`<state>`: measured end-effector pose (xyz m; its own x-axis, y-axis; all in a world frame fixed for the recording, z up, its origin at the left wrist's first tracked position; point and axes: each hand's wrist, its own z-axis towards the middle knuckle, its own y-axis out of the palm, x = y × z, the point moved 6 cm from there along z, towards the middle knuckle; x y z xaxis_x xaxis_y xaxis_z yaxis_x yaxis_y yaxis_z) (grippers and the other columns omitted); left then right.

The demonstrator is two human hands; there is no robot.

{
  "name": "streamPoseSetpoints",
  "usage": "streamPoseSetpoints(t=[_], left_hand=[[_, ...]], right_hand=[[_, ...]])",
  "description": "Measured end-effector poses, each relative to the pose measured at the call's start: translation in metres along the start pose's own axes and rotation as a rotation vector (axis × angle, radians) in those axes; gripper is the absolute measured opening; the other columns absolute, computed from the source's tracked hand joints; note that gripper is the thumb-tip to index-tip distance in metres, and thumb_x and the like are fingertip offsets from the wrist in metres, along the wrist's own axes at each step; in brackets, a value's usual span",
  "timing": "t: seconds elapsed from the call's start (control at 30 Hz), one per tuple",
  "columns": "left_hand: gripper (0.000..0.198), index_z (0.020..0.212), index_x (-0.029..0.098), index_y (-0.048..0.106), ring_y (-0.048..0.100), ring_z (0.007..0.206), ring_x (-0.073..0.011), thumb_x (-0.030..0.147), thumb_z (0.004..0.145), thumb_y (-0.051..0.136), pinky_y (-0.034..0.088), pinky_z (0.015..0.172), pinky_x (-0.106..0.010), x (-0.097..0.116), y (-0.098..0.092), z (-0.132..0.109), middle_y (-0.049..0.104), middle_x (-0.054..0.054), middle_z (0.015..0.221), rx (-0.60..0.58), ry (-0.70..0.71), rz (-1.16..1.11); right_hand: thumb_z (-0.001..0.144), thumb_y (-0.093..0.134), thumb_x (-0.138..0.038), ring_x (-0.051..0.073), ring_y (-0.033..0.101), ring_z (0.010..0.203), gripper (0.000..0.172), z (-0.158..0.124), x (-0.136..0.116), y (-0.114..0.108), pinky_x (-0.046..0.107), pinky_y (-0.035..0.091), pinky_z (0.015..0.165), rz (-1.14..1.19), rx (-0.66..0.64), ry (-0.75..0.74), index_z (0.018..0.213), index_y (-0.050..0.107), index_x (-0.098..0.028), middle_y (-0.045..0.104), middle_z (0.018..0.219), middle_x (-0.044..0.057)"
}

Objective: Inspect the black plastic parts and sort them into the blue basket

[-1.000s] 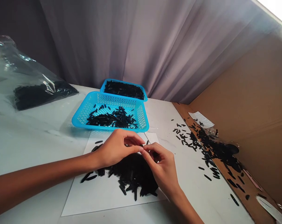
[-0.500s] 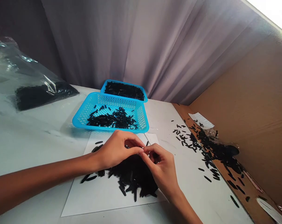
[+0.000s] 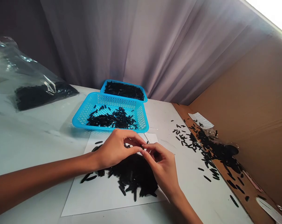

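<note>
My left hand [image 3: 116,149] and my right hand [image 3: 163,161] meet at the fingertips above a dark pile [image 3: 131,174] of slender black pieces. Between the pinched tips shows a bit of one small black piece [image 3: 142,147]; most of it is covered by the fingers. Both hands are closed on it. The pile lies on a white sheet [image 3: 85,199], with a few loose pieces at its edges. Just beyond my hands stands a blue perforated basket [image 3: 144,121] holding a scattered layer of the same pieces.
Behind it, a second blue basket [image 3: 103,87] is filled with black pieces. A clear plastic bag [image 3: 33,74] with black contents lies at the left. More black pieces [image 3: 224,155] spread along the right side, near a gridded paper scrap [image 3: 202,120] and a cardboard panel [image 3: 252,102].
My fingertips have shifted slightly, and the black piece between them shows more than before. The baskets, pile and bag stay where they were.
</note>
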<state>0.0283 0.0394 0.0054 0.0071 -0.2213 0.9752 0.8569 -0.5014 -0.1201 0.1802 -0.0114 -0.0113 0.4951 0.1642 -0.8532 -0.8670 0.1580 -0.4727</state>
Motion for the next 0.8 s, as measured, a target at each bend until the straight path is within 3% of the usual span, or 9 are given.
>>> streamPoseSetpoints(t=[0.47,0.8], left_hand=[[0.018,0.092,0.017,0.075,0.071,0.083,-0.0125,0.006,0.08,0.067,0.056,0.079,-0.021,0.0036,0.0013,-0.0012,0.075,0.0,0.091,-0.01,0.046,0.057],[0.019,0.094,0.017,0.074,0.071,0.085,-0.0131,0.008,0.08,0.065,0.056,0.08,-0.023,0.0011,0.0011,0.0003,0.075,-0.001,0.093,-0.006,-0.003,0.04]], right_hand=[[0.086,0.069,-0.035,0.012,0.04,0.055,0.014,0.0003,0.0006,0.0022,0.026,0.032,0.052,-0.003,-0.023,0.026,0.085,0.068,-0.02,0.054,0.064,-0.003],[0.088,0.067,-0.036,0.013,0.042,0.058,0.017,-0.0003,0.0008,0.0048,0.027,0.034,0.054,0.069,-0.062,0.072,0.085,0.068,-0.02,0.058,0.066,-0.002]])
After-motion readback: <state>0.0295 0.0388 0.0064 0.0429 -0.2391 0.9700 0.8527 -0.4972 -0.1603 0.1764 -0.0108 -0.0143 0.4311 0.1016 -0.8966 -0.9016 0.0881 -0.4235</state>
